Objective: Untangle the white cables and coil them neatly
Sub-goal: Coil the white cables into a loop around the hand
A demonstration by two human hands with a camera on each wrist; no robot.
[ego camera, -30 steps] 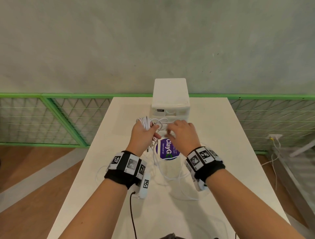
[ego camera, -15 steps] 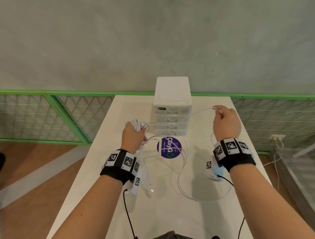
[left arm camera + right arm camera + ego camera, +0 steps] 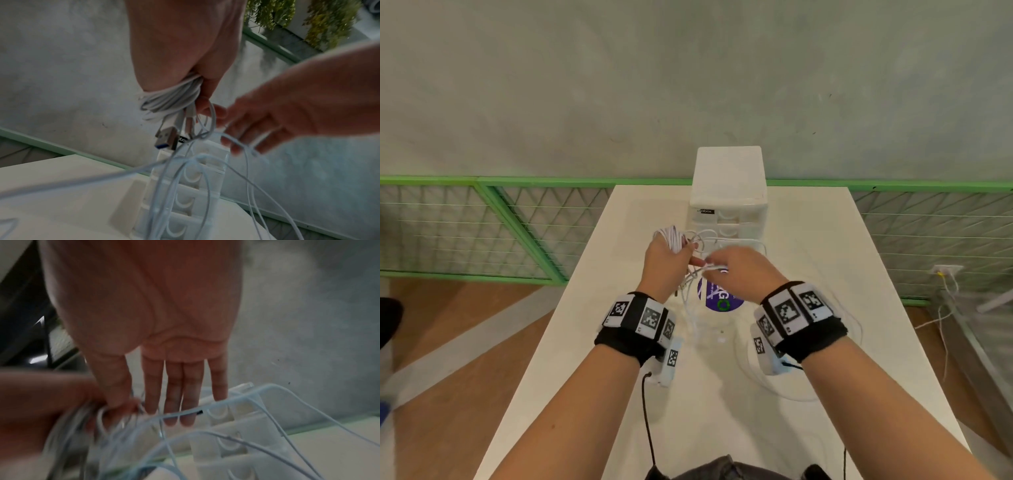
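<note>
White cables (image 3: 675, 238) sit bunched in the left hand's (image 3: 666, 262) grip — the right hand (image 3: 739, 270), fingers straight, touches loose strands above the worktop (image 3: 592, 342).

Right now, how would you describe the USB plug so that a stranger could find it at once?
Start at the white drawer box at the far end of the table. In front of it the left hand grips a coiled bundle of white cable. The USB plug hangs just below that bundle: the only metal piece, with a blue insert.
</note>
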